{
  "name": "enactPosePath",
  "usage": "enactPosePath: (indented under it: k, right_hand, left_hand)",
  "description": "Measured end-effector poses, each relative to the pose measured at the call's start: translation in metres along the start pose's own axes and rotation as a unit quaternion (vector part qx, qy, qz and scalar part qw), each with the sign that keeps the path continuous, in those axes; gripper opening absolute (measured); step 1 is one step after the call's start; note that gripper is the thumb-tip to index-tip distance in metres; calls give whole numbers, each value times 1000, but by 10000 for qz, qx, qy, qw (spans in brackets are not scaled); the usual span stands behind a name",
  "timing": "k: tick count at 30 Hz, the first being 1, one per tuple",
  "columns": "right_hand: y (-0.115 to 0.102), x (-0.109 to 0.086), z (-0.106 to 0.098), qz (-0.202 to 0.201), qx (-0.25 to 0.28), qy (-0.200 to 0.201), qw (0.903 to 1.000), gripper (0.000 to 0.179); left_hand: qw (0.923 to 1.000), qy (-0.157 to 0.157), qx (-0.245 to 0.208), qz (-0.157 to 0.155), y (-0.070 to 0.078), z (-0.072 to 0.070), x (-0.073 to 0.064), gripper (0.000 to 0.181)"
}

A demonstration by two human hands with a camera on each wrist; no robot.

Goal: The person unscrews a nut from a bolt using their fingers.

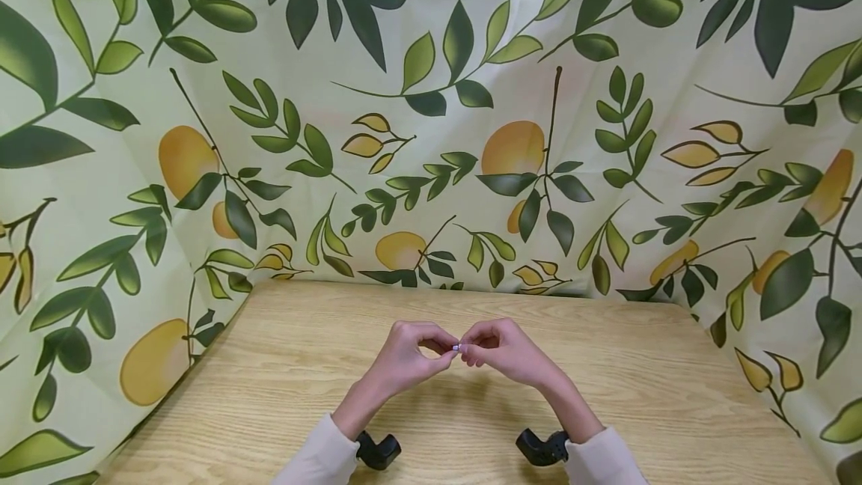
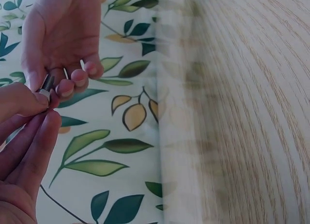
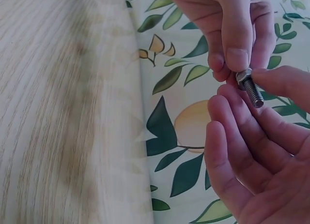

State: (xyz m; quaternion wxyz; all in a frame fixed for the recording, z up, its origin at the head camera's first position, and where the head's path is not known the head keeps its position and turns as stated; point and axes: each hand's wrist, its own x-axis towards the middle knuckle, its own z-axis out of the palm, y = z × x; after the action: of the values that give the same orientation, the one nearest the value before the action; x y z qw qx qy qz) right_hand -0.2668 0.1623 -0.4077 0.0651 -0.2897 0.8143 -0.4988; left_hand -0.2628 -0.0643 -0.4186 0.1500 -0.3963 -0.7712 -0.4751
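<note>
right wrist: shiny threaded bolt (image 3: 251, 88)

The bolt (image 3: 252, 91) looks like grey metal, slightly shiny at its hexagonal part and rough with thread along the shank; the surface (image 1: 283, 373) looks like pale grained wood, smooth and nearly matt; beyond its far edge, the sheet (image 1: 417, 13) looks smooth, softly creased and faintly glossy. The sleeves (image 1: 322, 455) look like matt cloth; the wrist pieces (image 1: 378, 452), smooth black plastic.
</note>
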Motion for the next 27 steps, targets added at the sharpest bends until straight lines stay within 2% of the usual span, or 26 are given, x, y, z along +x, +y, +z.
enactPosePath:
  k: [6, 11, 13, 18, 20, 27]
  right_hand:
    - [-1, 0, 2, -83, -204, 269, 9994, 12]
    - [-4, -1, 2, 13, -164, 375, 9992, 19]
    - [-4, -1, 1, 106, -119, 284, 9995, 21]
    - [-6, 0, 0, 278, 62, -298, 9991, 31]
    - [-6, 0, 0, 270, 123, -415, 9987, 30]
    - [-7, -1, 1, 187, 44, -178, 9997, 21]
  left_hand:
    - [9999, 12, 121, -21, -1, 1, -1, 11]
    - [9998, 99, 169, 44, -2, 2, 0, 10]
    - [9997, 132, 173, 84, -2, 2, 0, 10]
    - [9995, 197, 136, 183, -1, 2, -1, 10]
    - [9995, 197, 129, 222, -1, 2, -1, 10]
    - [9991, 119, 339, 223, -1, 2, 0, 13]
